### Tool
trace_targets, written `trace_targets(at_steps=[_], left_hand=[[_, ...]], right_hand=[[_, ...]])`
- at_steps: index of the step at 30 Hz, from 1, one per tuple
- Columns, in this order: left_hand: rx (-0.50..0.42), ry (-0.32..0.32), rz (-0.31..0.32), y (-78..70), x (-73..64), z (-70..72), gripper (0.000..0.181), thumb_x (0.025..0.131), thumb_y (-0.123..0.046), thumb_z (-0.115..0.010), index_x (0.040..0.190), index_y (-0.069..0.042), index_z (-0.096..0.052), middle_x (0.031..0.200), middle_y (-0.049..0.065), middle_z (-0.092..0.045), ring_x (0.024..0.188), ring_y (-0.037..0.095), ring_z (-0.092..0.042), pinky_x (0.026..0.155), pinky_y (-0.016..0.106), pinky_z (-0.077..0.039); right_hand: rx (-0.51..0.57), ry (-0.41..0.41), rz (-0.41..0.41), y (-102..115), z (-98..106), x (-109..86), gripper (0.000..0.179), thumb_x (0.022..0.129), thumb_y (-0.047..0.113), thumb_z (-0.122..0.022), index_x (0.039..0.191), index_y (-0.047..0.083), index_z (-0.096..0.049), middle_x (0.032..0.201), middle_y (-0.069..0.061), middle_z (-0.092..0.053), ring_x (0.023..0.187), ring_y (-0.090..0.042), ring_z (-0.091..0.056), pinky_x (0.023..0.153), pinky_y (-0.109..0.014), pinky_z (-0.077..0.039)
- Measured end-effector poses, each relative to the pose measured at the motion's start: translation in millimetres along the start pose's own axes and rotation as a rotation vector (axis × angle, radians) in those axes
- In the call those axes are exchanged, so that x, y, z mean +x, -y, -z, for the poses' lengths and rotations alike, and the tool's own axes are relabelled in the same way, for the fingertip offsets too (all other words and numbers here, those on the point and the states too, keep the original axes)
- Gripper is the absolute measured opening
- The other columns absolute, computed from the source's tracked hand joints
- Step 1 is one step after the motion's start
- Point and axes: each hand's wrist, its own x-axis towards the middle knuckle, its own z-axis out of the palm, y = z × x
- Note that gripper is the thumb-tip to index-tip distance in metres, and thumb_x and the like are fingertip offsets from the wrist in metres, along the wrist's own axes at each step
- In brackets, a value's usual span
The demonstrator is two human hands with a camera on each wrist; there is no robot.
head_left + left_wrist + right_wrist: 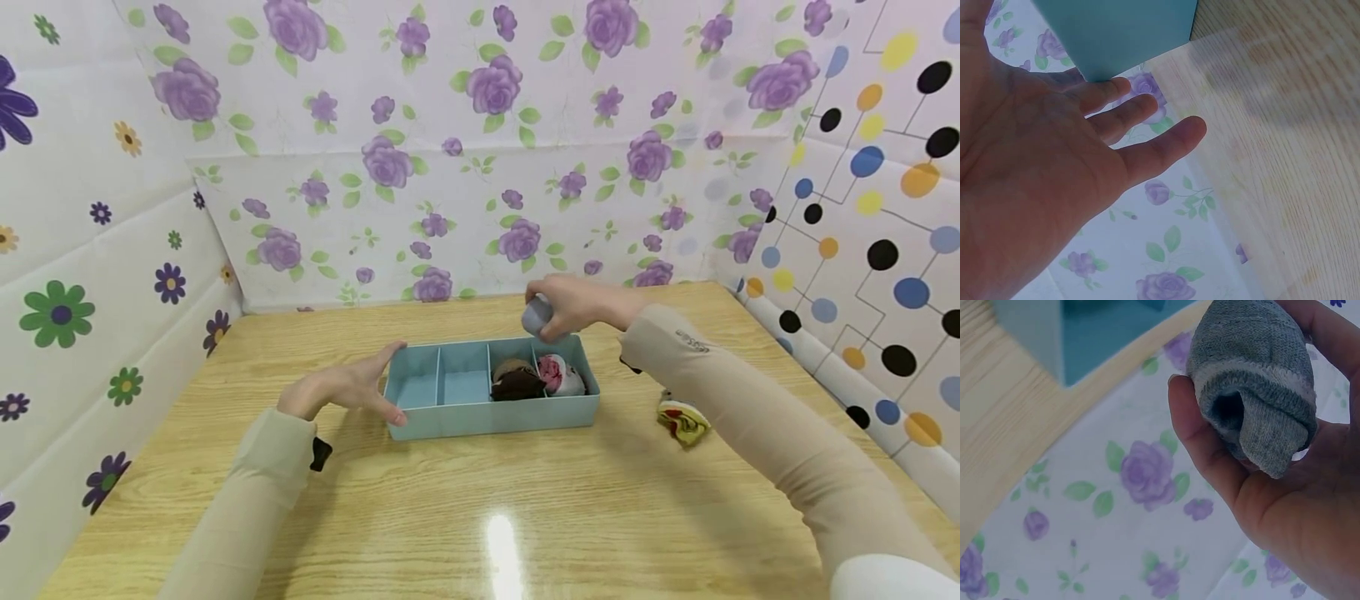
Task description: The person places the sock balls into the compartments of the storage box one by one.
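A blue-grey box with several compartments in a row sits on the table. My left hand rests at its left end, thumb at the front wall and fingers at the far corner. In the left wrist view the fingers are spread beside the box's end. Between thumb and fingers my right hand holds a rolled grey sock, raised over the back of the box's right end. A brown rolled sock lies in the third compartment from the left, and a pink and white one in the rightmost.
To the right of the box, under my right forearm, a yellow, red and white rolled sock lies on the wooden table. Flower-patterned sheeting stands behind the table, with dotted sheeting along the right side.
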Motion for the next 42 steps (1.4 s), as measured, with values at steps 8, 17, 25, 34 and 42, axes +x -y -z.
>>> trace_targets(at_steps=[8, 17, 25, 34, 42], left_hand=[[0.006, -0.001, 0.003, 1.1, 0.8, 1.1, 0.129, 0.074, -0.041, -0.083, 0.154, -0.007, 0.013, 0.161, 0.026, 0.003, 0.146, 0.047, -0.01, 0.113, 0.063, -0.024], [0.006, 0.0, 0.004, 0.9, 0.2, 0.9, 0.129, 0.074, -0.042, -0.082, 0.154, -0.008, 0.013, 0.16, 0.027, 0.002, 0.146, 0.047, -0.012, 0.113, 0.063, -0.026], [0.015, -0.002, 0.008, 0.9, -0.8, 0.5, 0.129, 0.074, -0.043, -0.082, 0.154, -0.008, 0.013, 0.16, 0.026, 0.0, 0.146, 0.046, -0.013, 0.113, 0.062, -0.025], [0.016, -0.004, 0.01, 0.9, -2.3, 0.4, 0.128, 0.074, -0.042, -0.082, 0.154, -0.009, 0.012, 0.16, 0.026, 0.001, 0.146, 0.046, -0.012, 0.114, 0.062, -0.024], [0.027, -0.011, 0.007, 0.7, -3.3, 0.4, 0.128, 0.074, -0.044, -0.082, 0.154, -0.009, 0.012, 0.161, 0.026, 0.0, 0.147, 0.045, -0.013, 0.114, 0.062, -0.024]], right_hand=[[-0.024, -0.007, 0.099, 32.5, -2.0, 23.5, 0.048, 0.077, 0.02, -0.075, 0.118, 0.005, -0.058, 0.109, -0.014, -0.063, 0.092, -0.024, -0.056, 0.073, -0.034, -0.05], [-0.009, 0.037, 0.135, 59.3, -12.0, 47.3, 0.05, 0.076, 0.02, -0.074, 0.122, 0.006, -0.058, 0.115, -0.013, -0.062, 0.099, -0.024, -0.055, 0.079, -0.032, -0.05], [0.031, 0.097, 0.131, 76.3, -19.9, 52.5, 0.065, 0.082, 0.037, -0.075, 0.134, 0.006, -0.051, 0.134, -0.012, -0.056, 0.121, -0.026, -0.054, 0.101, -0.038, -0.048], [0.157, 0.019, 0.082, 59.4, -16.6, 30.8, 0.062, 0.09, 0.034, -0.067, 0.14, 0.004, -0.045, 0.143, -0.017, -0.049, 0.127, -0.034, -0.051, 0.105, -0.045, -0.045], [0.238, -0.292, 0.016, 3.0, -19.7, -20.3, 0.048, 0.094, 0.021, -0.063, 0.132, -0.006, -0.05, 0.133, -0.025, -0.053, 0.117, -0.04, -0.054, 0.099, -0.051, -0.046]])
